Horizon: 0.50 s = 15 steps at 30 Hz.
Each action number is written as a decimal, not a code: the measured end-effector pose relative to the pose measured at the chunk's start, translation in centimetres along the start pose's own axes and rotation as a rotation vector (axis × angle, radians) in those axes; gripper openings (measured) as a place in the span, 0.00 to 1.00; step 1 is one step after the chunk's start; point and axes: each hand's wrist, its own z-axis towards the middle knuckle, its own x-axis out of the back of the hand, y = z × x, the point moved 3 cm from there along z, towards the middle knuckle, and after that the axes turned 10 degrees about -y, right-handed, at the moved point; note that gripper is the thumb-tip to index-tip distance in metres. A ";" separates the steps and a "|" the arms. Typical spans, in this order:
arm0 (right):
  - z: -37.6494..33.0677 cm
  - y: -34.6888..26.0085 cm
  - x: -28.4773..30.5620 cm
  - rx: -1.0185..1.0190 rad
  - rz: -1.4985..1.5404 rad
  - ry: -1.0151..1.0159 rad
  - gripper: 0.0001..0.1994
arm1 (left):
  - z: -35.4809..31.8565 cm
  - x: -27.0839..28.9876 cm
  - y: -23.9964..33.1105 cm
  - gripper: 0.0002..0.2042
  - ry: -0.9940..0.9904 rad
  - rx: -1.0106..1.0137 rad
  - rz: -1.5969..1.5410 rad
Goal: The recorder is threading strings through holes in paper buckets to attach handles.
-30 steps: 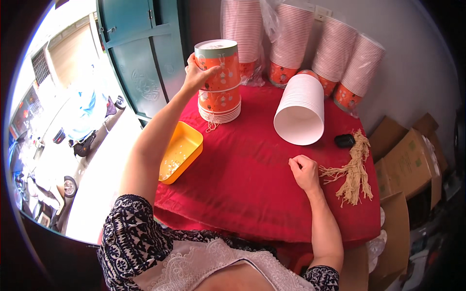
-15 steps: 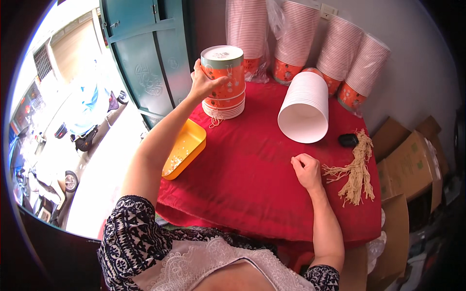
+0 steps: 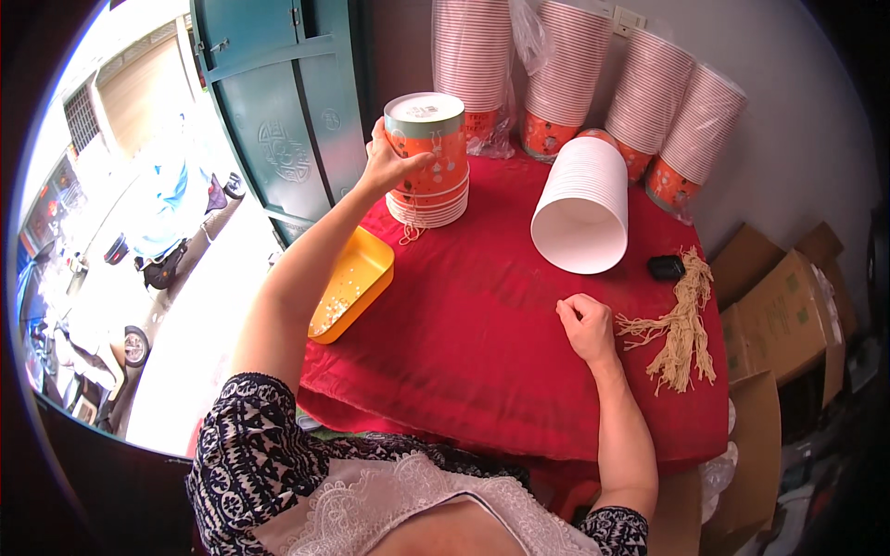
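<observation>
Currently, I see right hand (image 3: 588, 330) loosely clenched over red cloth (image 3: 464, 324), contents, if any, hidden; farther, ahead-left of it, left hand (image 3: 387, 167) grasps side of upturned orange bucket stack (image 3: 445, 171), long axis vertical; left hand nearer, right well apart.

Street-side workroom, bagged tubs (image 3: 567, 76), cardboard boxes (image 3: 781, 310)

Daylight pours in from 9 o'clock; street (image 3: 190, 361) overexposed, detail washed out. Surface (image 3: 473, 324) moderately bright, soft shadows. Dimmer toward 4 o'clock, cartons (image 3: 783, 310) shaded. Fisheye bending near rim, black corners. Centre reasonably sharp, no obvious motion blur.
</observation>
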 end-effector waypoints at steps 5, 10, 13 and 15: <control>-0.1 0.2 0.2 0.008 -0.001 0.016 0.08 | -0.3 -0.4 0.9 0.58 -0.029 -0.001 -0.036; -0.1 0.2 0.0 0.021 -0.013 0.013 0.07 | -0.3 -0.1 0.1 0.57 -0.042 -0.073 -0.021; -0.1 0.1 0.0 0.020 -0.003 0.017 0.07 | -0.3 -0.1 -0.5 0.56 -0.059 -0.072 -0.054; -0.1 0.1 0.1 0.022 -0.006 0.016 0.07 | -0.4 -0.2 -0.4 0.56 -0.052 -0.084 -0.057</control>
